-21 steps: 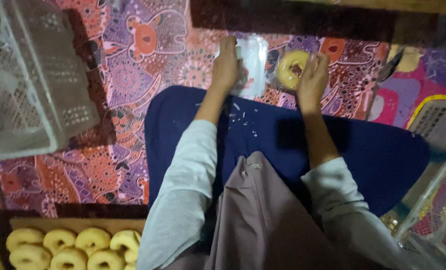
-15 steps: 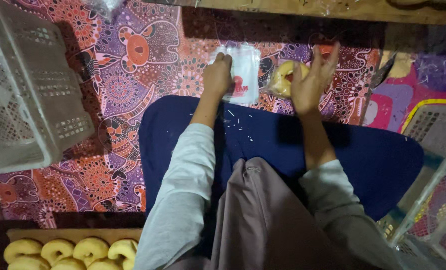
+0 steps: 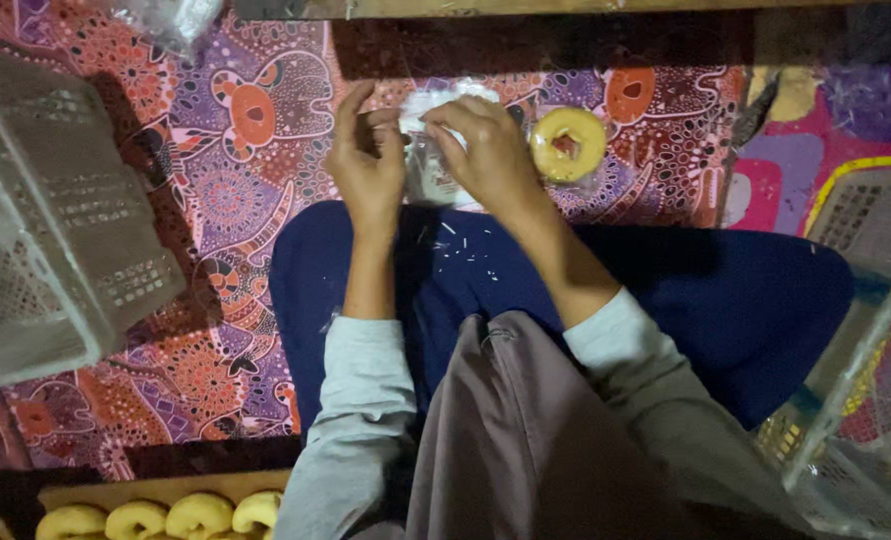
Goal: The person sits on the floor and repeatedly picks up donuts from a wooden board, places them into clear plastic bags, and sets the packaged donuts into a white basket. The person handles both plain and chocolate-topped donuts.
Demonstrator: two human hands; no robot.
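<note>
Clear plastic bag (image 3: 434, 150) is now lifted off the patterned mat (image 3: 216, 190); I see both my left hand (image 3: 368, 165) and right hand (image 3: 486, 150) pinching it, where before they lay apart. The doughnut (image 3: 568, 143) waits just right.

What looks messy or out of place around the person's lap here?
Small white crumbs or flecks are scattered over the dark blue cloth on the lap, just below both hands. One yellow ring doughnut lies alone on the patterned mat, apart from the others at bottom left.
</note>
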